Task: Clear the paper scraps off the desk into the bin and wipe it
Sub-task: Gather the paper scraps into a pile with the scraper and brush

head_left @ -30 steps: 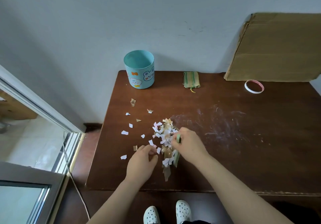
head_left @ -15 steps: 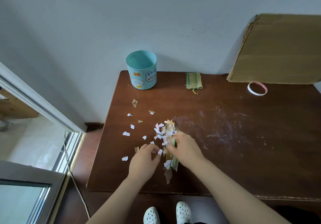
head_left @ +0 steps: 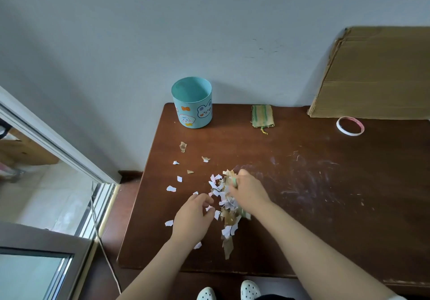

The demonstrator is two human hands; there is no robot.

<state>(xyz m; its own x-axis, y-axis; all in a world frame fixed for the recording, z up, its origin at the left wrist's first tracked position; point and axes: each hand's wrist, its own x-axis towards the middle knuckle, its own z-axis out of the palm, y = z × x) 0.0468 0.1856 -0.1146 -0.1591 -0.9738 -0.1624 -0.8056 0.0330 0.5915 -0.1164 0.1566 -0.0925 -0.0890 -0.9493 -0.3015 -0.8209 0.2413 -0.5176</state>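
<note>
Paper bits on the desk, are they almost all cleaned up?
Not yet. Done: most scraps are gathered in one pile. In hand: the right hand, gripping a green item, and the left hand crowd that pile. Left: loose scraps lie toward the bin, no paper shows inside it, and wiping awaits.

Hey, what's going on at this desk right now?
A person is gathering paper scraps into a pile on the desk. The right hand grips a green strip against the pile; the left hand curls beside it. More loose scraps lie to the pile's left. The teal bin stands at the desk's back left corner, apparently empty.
</note>
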